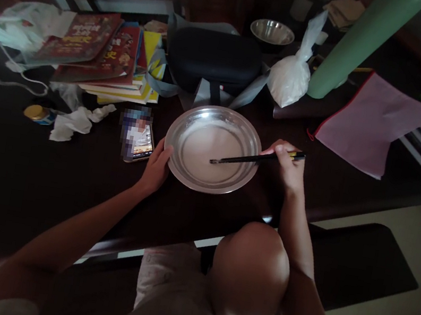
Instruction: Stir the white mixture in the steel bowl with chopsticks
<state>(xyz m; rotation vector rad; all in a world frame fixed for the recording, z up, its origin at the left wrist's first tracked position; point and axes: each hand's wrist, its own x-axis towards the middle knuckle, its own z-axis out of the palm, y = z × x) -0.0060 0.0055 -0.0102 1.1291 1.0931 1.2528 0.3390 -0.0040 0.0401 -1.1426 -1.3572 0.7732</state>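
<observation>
A shallow metal bowl [246, 180] sits on the dark table in front of me, with a whitish mixture [204, 148] spread across its bottom. My left hand [157, 166] grips the bowl's left rim, thumb on top of the edge. On the other side, my right hand [288, 166] is closed around black chopsticks [240, 158] with yellow-gold marks near the back end. They slant down to the left over the bowl, and their coated tips touch the mixture near its middle.
Left of the bowl lie a lit phone [139, 137], crumpled tissue [73, 124] and a small jar [39, 114]. Behind are stacked books [103, 48], a black case [214, 61], another metal bowl [272, 32] and a tied bag of white powder [289, 79]. A green cylinder [358, 48] and pink pouch [369, 125] stand right.
</observation>
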